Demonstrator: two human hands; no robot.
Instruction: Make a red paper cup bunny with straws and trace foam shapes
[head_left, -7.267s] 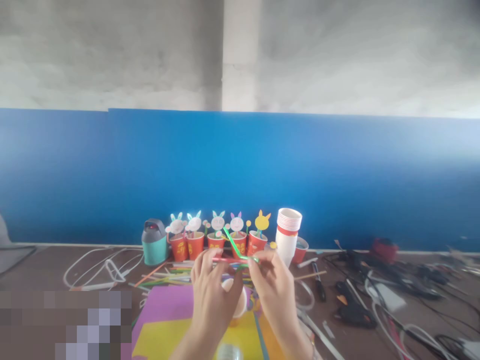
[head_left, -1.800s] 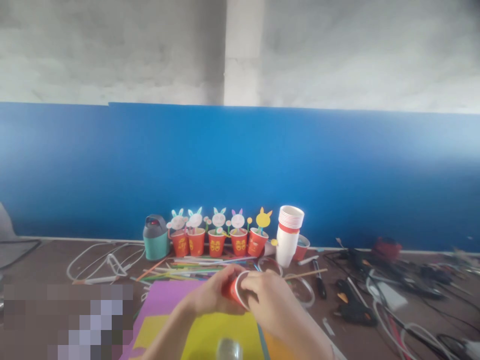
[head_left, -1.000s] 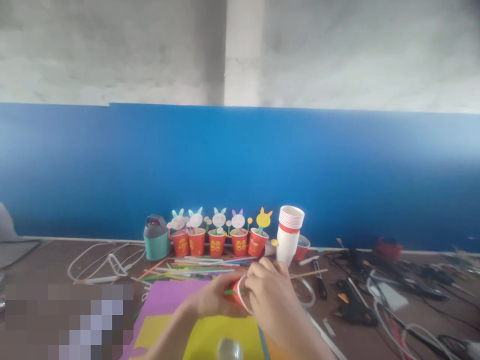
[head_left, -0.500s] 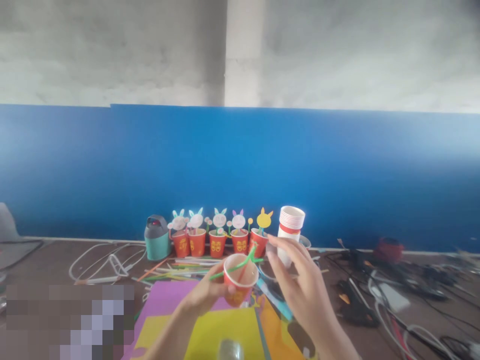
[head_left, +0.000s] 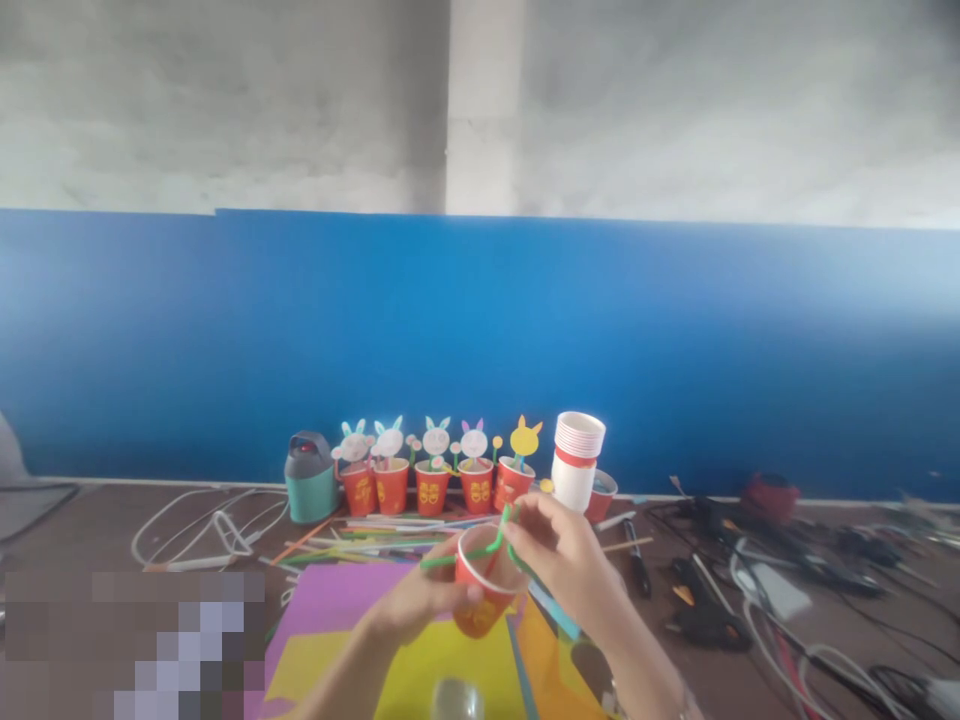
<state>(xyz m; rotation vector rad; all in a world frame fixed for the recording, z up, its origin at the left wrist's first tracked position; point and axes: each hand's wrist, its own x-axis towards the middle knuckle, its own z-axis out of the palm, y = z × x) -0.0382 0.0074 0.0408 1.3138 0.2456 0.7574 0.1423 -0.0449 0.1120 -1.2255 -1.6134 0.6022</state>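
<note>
A red paper cup point(head_left: 480, 608) with a white rim tilts in the grip of my left hand point(head_left: 416, 597), above the coloured paper. Bent green straws point(head_left: 491, 547) cross its mouth, one end sticking out to the left past my fingers. My right hand point(head_left: 559, 550) pinches a green straw at the cup's right rim. Behind stand several red cups point(head_left: 433, 490) in a row, each topped by a paper animal head point(head_left: 437, 440) with ears. The rightmost head is yellow. Under my hands lie yellow sheets point(head_left: 431, 660) and a purple sheet point(head_left: 337, 590).
A stack of white paper cups point(head_left: 576, 475) rises at the back right. Loose straws point(head_left: 382, 535) lie behind my left hand. A teal container point(head_left: 311, 485) stands at the left near a white cable point(head_left: 172, 515). Glue gun point(head_left: 701, 605) and tangled cables occupy the right.
My right hand has come down and inward from above the cup and closed on a green straw. The cup in my left hand has shifted slightly right and lower.
</note>
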